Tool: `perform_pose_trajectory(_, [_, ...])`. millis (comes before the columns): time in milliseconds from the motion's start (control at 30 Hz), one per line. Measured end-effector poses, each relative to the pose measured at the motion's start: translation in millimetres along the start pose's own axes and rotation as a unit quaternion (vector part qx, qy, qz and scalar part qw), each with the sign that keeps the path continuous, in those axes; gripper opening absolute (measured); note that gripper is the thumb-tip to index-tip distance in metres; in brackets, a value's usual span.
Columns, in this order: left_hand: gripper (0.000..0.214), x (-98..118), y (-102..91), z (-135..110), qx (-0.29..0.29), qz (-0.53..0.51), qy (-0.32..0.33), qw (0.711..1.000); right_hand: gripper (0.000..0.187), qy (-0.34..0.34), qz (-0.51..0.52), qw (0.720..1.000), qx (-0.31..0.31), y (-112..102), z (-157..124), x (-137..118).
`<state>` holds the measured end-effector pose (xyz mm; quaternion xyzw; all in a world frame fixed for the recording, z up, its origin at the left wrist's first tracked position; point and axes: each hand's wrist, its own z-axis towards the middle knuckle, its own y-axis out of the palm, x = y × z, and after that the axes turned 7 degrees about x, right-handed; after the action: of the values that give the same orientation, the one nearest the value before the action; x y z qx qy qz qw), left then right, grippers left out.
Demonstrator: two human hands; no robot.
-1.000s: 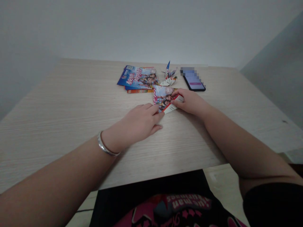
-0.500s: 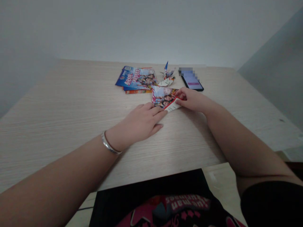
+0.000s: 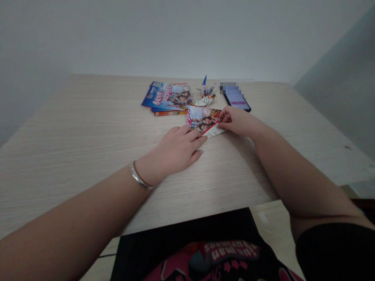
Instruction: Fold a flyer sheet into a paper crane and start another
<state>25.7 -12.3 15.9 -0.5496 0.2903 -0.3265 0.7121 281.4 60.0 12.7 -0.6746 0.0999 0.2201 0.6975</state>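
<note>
A colourful printed sheet of paper (image 3: pixel 204 117) lies on the table, its near right corner folded over to show a white back with a red edge. My left hand (image 3: pixel 183 148) rests on the sheet's near left part, fingers stretched out and flat. At the fold on the right, my right hand (image 3: pixel 234 121) pinches the paper between thumb and fingers. Just beyond the sheet stand folded paper cranes (image 3: pixel 207 93), one overlapping the other in view. Part of the sheet is hidden under my fingers.
A stack of blue printed flyers (image 3: pixel 164 96) lies left of the cranes. A phone (image 3: pixel 236 99) with a lit screen lies to the right, close to my right hand. Behind the pale wooden table (image 3: pixel 88 128) rises a wall (image 3: pixel 181 39).
Both hands stay on the sheet in nearly the same places. My left hand's fingers have shifted very slightly, and the view has moved a little.
</note>
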Motion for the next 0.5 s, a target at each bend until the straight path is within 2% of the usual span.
perform_pose_trajectory(233, [0.046, -5, 11.0, -2, 0.019, -0.020, 0.020, 0.999, 0.016, -0.003, -0.001, 1.000, -0.003, 1, 2, 1])
perform_pose_trajectory(500, [0.052, -4, 9.0, -2, 0.008, -0.008, 0.011, 1.000, 0.004, -0.023, -0.042, 0.998, -0.031, -7, -4, -10])
